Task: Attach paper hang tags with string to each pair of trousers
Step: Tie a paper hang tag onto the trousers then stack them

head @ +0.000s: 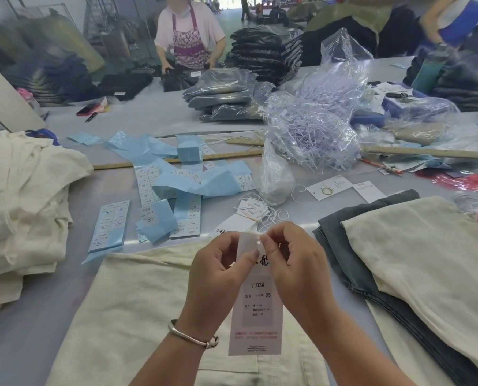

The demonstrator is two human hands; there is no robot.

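Note:
I hold a long white paper hang tag, printed "1103# XS", upright above a cream pair of trousers spread on the table in front of me. My left hand pinches the tag's upper left edge. My right hand pinches the top right, fingertips beside the punched hole. Whether a string runs through the hole I cannot tell. A small bunch of tags with white string lies just beyond my hands.
Folded cream trousers are piled at left; grey and cream trousers are stacked at right. Blue and white label sheets litter the middle. A clear bag of strings stands behind. Wooden rulers cross the table. A person in an apron works opposite.

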